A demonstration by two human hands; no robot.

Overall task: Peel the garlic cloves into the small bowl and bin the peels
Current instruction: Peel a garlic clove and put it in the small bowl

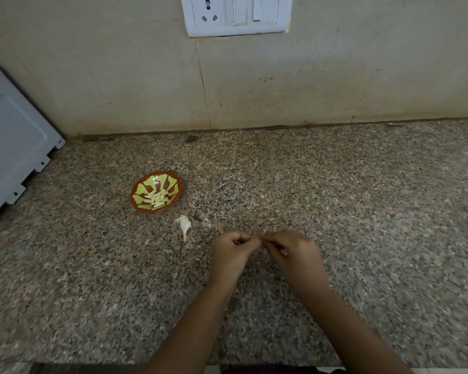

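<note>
Forearms: ours, both reaching in from the bottom edge over the counter (349, 206).
Fingers: left hand (231, 255) and right hand (292, 252) meet tip to tip, all curled in tight and pinching a small bit (260, 239) between them. Clove or peel, it's too tiny for us to tell.
Just left of the hands: a whitish garlic piece (184, 225) with papery skin, lying on the stone, apart from our fingers.
Bit further: small bowl (173, 182), reddish-brown with a green pattern, near that garlic piece.
In the bowl: peeled cloves (157, 198), a pale little heap at the bottom.
Far left: grey panel (14, 147), some appliance side.
Wall: beige tiles with a white switchboard (235, 14), one socket plus switches.
</note>
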